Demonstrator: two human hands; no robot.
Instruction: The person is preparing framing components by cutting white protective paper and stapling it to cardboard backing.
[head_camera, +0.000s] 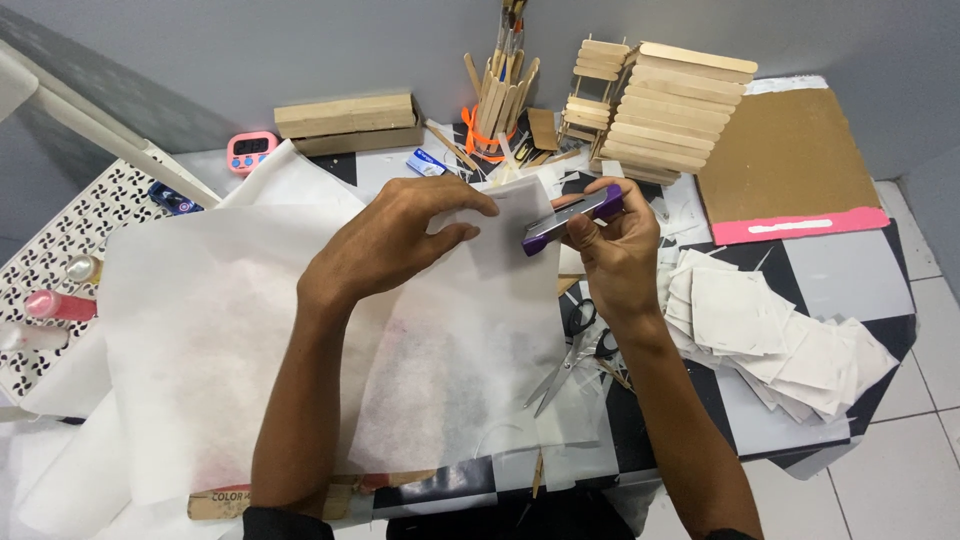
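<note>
Left hand (400, 235) pinches a folded white fabric piece (505, 225) while right hand (615, 250) grips a purple stapler (572, 218) closed around its edge, seemingly mid-stapling; squeezing firmly looks needed.

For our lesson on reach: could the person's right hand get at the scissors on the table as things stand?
Probably yes. The scissors lie uncovered just below the right hand, with nothing between them; but that hand holds a purple stapler, so it isn't free.
</note>
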